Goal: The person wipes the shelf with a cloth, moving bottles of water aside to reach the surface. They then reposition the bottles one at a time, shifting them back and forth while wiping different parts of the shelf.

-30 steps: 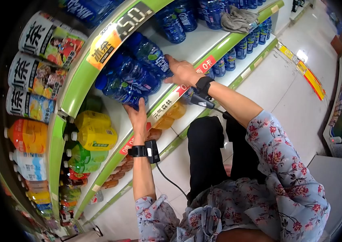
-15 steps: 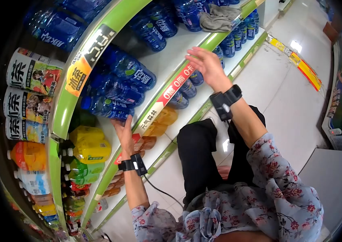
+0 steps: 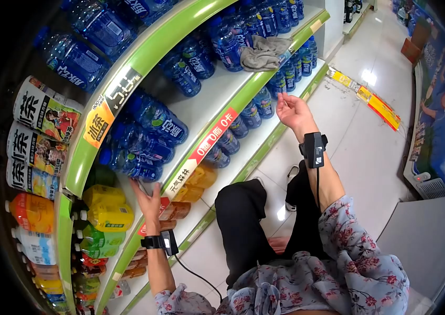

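Note:
My left hand (image 3: 147, 203) is at the shelf edge, thumb and fingers spread, fingertips right at the base of a blue drink bottle (image 3: 138, 167). That bottle lies in a row with other blue bottles (image 3: 160, 123), bases facing out. Over the aisle, my right hand (image 3: 294, 111) is raised palm up with loosely bent fingers and nothing visible in it. It overlaps the lower-shelf blue bottles (image 3: 264, 102) closely in this view. A grey cloth (image 3: 264, 52) lies crumpled on the shelf beyond, in front of upright blue bottles (image 3: 226, 47).
Green price rails (image 3: 201, 123) edge the shelves. Yellow bottles (image 3: 108, 216) and large labelled tea bottles (image 3: 44, 110) fill the left side. Yellow-red strips (image 3: 377, 107) lie on the tiled floor (image 3: 338, 152). A blue printed panel (image 3: 443, 115) stands at right.
The right hand has moved away from the shelf edge, turning palm up with its fingers more bent. The left hand has slid slightly down at the bottle's base. The whole view has shifted.

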{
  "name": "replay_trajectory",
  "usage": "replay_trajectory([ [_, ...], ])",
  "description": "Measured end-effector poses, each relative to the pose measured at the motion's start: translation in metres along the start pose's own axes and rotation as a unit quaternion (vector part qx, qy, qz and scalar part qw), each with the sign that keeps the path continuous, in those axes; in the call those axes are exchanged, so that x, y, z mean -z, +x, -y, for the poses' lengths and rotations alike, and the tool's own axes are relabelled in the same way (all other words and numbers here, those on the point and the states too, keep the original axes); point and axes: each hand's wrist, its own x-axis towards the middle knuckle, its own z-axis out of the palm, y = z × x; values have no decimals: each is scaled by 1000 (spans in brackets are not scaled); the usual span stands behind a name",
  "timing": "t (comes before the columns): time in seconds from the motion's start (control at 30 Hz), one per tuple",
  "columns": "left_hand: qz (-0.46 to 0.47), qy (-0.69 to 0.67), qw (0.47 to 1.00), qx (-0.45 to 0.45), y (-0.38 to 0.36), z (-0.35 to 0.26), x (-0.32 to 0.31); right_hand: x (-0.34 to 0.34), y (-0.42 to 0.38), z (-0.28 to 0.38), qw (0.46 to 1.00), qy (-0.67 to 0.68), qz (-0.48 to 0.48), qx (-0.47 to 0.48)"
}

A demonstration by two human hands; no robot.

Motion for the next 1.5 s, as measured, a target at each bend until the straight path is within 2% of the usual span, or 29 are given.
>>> replay_trajectory([
  [0.03,-5,60,998,-25,-3,-6,3,0,-2,3,1000,2,2,7],
  [0.13,-4,106,994,-31,-8,-15,5,1,-4,9,999,1,-29,20],
  [0.23,3,149,988,-30,-11,-19,1,5,-4,11,1000,3,-31,-4],
  [0.33,21,274,961,-6,-12,-6,-9,8,-8,16,1000,-7,-25,5],
  [0.43,33,266,963,9,-8,4,-8,12,-3,20,1000,-12,-8,4],
  [0.53,54,357,932,-27,-7,2,-1,11,-7,21,1000,-5,-16,3],
  [0.63,85,387,918,-37,-5,0,5,8,-5,17,1000,8,-23,-11],
  [0.87,128,371,919,-23,-3,-3,6,14,-4,22,1000,10,-24,-7],
  [1.13,126,353,927,-26,-5,3,4,21,-29,61,999,12,-50,11],
  [1.23,132,337,932,-27,-6,-4,5,2,-51,66,998,26,-51,20],
  [1.3,130,316,939,-37,-2,-9,3,9,-46,81,1000,5,-4,-2],
  [1.5,144,300,943,-29,-3,-7,6,45,-46,105,999,25,-38,-5],
])
